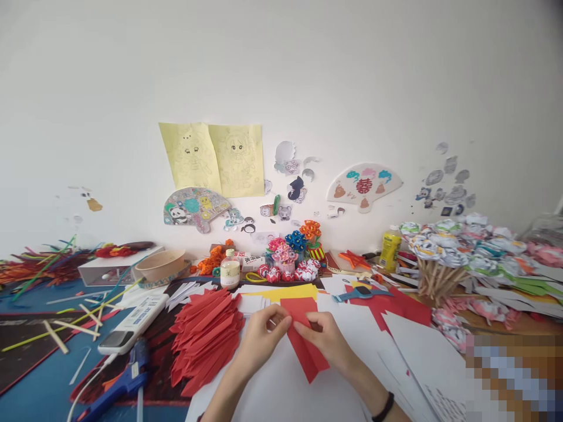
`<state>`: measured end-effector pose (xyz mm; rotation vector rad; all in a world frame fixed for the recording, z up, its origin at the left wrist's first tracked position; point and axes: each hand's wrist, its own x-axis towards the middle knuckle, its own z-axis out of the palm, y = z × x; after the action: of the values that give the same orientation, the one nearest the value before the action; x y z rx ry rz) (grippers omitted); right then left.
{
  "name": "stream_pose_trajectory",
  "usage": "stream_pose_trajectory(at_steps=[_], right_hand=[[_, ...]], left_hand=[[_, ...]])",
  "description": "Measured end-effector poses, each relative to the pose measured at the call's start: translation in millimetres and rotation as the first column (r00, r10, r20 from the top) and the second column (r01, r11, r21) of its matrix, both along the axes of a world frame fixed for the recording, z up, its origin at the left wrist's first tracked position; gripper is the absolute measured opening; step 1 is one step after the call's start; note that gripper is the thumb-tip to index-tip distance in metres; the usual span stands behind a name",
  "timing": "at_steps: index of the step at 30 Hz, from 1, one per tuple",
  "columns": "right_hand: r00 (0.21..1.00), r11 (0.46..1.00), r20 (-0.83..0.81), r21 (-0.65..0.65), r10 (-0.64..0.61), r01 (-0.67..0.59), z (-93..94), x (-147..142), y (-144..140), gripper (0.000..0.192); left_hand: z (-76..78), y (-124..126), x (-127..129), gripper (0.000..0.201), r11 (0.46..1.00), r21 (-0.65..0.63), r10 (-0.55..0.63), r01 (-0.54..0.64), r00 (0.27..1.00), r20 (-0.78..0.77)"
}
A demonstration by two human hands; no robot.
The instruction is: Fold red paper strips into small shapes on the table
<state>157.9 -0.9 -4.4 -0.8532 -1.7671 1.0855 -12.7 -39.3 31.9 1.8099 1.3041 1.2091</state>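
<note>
The grip of left hand (264, 329) and right hand (324, 335) is pinched on red paper (305, 351) from left and right, seemingly to keep its fold steady.

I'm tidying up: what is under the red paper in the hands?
White paper shows around the lower part of the red paper, held by the left hand and right hand; yellow paper shows beyond its top edge. What the red paper covers cannot be seen.

Creased red paper (308, 356) slants between 2 hands (263, 333).
</note>
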Motion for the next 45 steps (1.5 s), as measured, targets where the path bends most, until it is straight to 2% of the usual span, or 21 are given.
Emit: stream_pose_trajectory(at_steps=[4,9,18,24,29,37,45], right_hand=[[1.0,1.0,0.002,-0.004,0.0,0.0,1.4,1.4,-0.3,0.048],[0.993,0.992,-0.036,-0.05,0.115,-0.117,4.9,1.2,-2.1,0.043],[0.999,0.999,0.014,-0.007,0.033,-0.033,3.3,1.6,0.8,0.05],[0.999,1.0,0.044,-0.005,-0.022,0.023,4.2,-0.1,-1.4,0.048],[0.999,1.0,0.052,-0.02,0.016,-0.015,5.1,-0.8,-3.1,0.045],[0.998,0.997,0.024,-0.039,0.062,-0.061,6.5,-0.6,-6.3,0.045],[0.998,0.997,0.025,-0.034,0.064,-0.063,4.5,0.2,-5.0,0.045]], left_hand=[[-1.2,0.0,1.1,0.025,1.0,-0.016,-0.012,0.012,1.0,0.005],[-2.6,1.1,0.2,0.027,1.0,-0.028,0.004,-0.002,0.998,0.064],[-7.2,2.7,1.6,0.029,1.0,-0.025,0.012,-0.01,0.997,0.075],[-10.9,3.5,5.2,0.029,1.0,-0.016,0.026,-0.025,0.997,0.069],[-12.0,4.5,5.8,0.033,0.999,-0.037,-0.005,0.008,0.997,0.081],[-12.9,3.9,6.4,0.026,0.999,0.051,-0.01,0.004,0.993,0.12],[-9.7,1.1,11.7,0.029,1.0,0.01,-0.007,0.006,0.996,0.094]])
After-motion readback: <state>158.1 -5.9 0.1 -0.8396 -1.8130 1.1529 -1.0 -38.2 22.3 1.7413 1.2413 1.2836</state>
